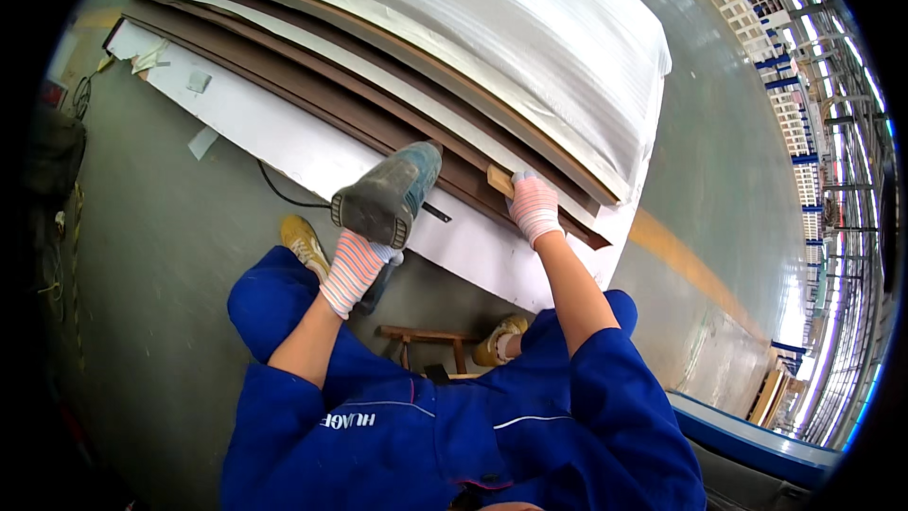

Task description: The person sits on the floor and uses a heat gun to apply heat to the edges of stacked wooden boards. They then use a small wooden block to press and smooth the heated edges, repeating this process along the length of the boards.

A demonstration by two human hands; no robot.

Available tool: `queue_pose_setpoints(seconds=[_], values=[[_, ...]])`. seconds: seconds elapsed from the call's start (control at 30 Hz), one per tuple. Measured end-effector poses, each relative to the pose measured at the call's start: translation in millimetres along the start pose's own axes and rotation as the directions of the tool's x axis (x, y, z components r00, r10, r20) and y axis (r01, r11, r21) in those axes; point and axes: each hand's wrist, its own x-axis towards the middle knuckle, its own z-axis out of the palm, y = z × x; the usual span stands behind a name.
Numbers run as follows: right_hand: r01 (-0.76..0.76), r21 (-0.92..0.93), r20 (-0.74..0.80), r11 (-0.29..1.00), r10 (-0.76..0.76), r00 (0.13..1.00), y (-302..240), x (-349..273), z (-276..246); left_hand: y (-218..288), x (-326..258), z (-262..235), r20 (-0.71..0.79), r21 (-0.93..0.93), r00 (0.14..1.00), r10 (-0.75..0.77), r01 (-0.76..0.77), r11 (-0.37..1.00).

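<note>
My left hand (353,270), in a striped knit glove, is closed round the grip of a blue-green and black pistol-grip power tool (388,194). Its nose points away from me, over the front edge of the brown panels (350,115); whether it touches them I cannot tell. To the right, my gloved right hand (534,206) grips a small light wooden block (500,182) at the panels' edge. The brown panels lie stacked, with a pale sheet between some of them. Below the power tool's nose, a short black strip (436,212) rests on the white board (463,260).
White film (530,28) covers the top of the stack. A black cord (284,194) curves across the floor to the white board's edge. A low wooden stool (426,333) stands between my feet. Yellow floor line (686,251) and racks (785,99) are at right.
</note>
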Motion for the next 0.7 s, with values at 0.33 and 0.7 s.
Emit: queue_pose_setpoints(seconds=[0.33, 0.7], values=[[0.066, 0.031, -0.025, 0.997, -0.065, 0.998, -32.4, 28.7, -1.8, 24.7, -13.1, -0.3, -0.085, -0.246, 0.97, -0.227, 0.201, 0.948], [0.133, 0.071, -0.131, 0.989, -0.123, 0.984, -70.6, 50.9, -5.8, 31.4, -22.4, -17.2, -0.113, -0.554, 0.937, -0.331, 0.218, 0.804]])
